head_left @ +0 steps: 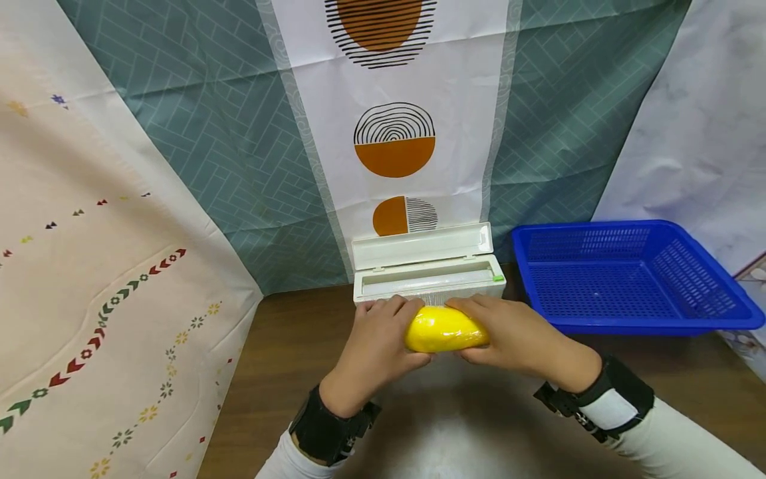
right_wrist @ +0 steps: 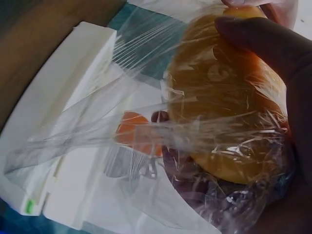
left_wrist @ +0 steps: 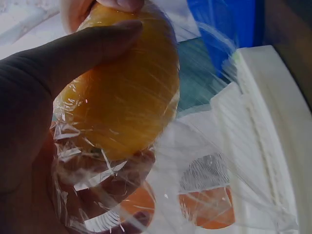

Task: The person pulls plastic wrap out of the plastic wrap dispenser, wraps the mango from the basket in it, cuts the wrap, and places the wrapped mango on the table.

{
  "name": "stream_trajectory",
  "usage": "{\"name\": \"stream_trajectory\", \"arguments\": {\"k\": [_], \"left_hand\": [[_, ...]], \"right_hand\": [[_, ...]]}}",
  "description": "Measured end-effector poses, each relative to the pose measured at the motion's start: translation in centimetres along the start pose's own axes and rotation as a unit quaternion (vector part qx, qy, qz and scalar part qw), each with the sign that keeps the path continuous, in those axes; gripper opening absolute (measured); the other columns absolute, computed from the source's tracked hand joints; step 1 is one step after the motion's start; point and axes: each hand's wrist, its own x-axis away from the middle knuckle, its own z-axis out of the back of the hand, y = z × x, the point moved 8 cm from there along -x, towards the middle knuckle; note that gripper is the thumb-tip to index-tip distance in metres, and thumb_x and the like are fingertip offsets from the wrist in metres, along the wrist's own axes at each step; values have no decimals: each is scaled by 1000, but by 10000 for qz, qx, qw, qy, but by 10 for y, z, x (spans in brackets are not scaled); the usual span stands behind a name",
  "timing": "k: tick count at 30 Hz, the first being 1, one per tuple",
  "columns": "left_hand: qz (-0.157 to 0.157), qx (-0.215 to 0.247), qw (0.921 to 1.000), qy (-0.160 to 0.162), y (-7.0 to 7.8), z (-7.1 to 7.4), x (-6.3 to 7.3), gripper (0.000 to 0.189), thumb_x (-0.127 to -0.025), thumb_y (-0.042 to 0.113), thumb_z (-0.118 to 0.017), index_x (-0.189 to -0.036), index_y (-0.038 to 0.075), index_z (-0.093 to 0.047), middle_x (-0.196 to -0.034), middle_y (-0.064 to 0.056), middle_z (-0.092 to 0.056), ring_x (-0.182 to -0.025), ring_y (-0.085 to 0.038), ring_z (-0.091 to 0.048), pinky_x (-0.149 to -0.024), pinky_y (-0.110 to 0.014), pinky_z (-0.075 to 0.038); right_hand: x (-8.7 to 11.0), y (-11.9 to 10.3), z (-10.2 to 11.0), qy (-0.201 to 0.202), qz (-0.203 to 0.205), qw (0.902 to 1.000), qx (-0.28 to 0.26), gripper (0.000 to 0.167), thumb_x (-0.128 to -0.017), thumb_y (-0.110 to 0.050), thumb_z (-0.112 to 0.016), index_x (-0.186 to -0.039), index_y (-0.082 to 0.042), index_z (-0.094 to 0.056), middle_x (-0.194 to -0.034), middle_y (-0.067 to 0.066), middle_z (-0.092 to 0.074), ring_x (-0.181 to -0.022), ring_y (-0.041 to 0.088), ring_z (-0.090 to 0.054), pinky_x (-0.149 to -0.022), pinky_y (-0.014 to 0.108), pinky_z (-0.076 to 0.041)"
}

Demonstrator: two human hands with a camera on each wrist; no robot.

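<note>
No readable text, label, brand or number in any view

Pretty bright from here, white glare on the wooden tabletop (head_left: 445,449), shiny spots on the film-wrapped yellow object (head_left: 445,330); wrist views are way dimmer, kinda soft.

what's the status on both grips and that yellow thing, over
Left grip and right grip both holding yellow item. Clear film over it, stretching to open white box. Film aside, no obstruction visible.
</note>
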Motion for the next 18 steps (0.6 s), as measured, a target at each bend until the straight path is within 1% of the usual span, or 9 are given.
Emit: {"name": "stream_trajectory", "arguments": {"k": [7,12,15,18], "left_hand": [[89,159,9990,-400,1,-21,11,72,-72,55,-87,-129,21,-61,-112,3,-68,-99,-21,-63,-85,-41,-42],[92,155,9984,-539,1,-33,16,72,-72,60,-85,-128,21,-61,-111,3,-68,-97,-18,-63,-81,-36,-40],[90,156,9980,-609,0,-38,18,72,-72,60,-85,-128,21,-62,-109,4,-68,-95,-17,-63,-81,-36,-40],[81,197,9971,-731,-1,-45,19,72,-72,60,-85,-127,21,-62,-108,4,-68,-92,-17,-63,-80,-36,-40]], "right_hand": [[13,5,-23,-360,-214,9990,-140,70,-81,-42,-83,-141,-15,-56,-117,0,-70,-86,8,-60,-78,34,-57],[19,7,-34,-480,-332,9981,-177,73,-82,-44,-82,-142,-16,-54,-121,0,-68,-87,8,-60,-78,34,-56],[21,7,-36,-384,-272,9988,-124,77,-81,-47,-82,-144,-15,-52,-127,3,-66,-96,13,-64,-85,40,-56],[23,4,-32,-98,-134,9998,-110,85,-79,-49,-83,-148,-14,-49,-138,8,-60,-113,23,-64,-96,50,-53]]}}
